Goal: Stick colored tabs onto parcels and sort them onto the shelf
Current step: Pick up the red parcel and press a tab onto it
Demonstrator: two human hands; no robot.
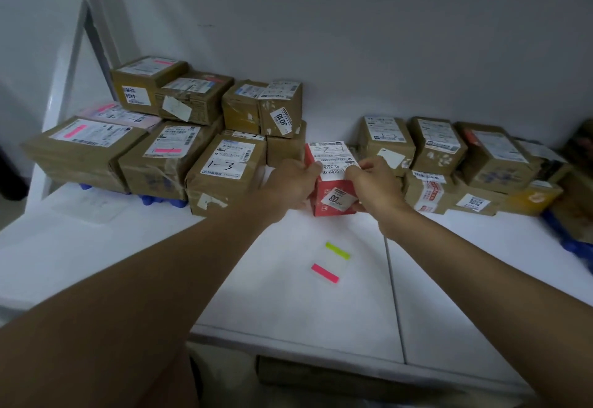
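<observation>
Both mitts on red box (333,179) near table's back edge: left hand (290,182) gripping side, right hand (373,182) pinching label. Next: grab pink tab (324,273), stick on.

Premises appear to be a parcel sorting or storage point. Evidence: numerous brown cardboard parcels (154,163) stacked in rows on a white shelf surface (288,295) against a plain pale wall (385,38). Each carries a printed shipping label (229,157) with barcodes; several bear handwritten or printed pickup codes. Pink marker tabs (167,150) are stuck on some labels. A metal upright frame (93,22) stands at left.
</observation>
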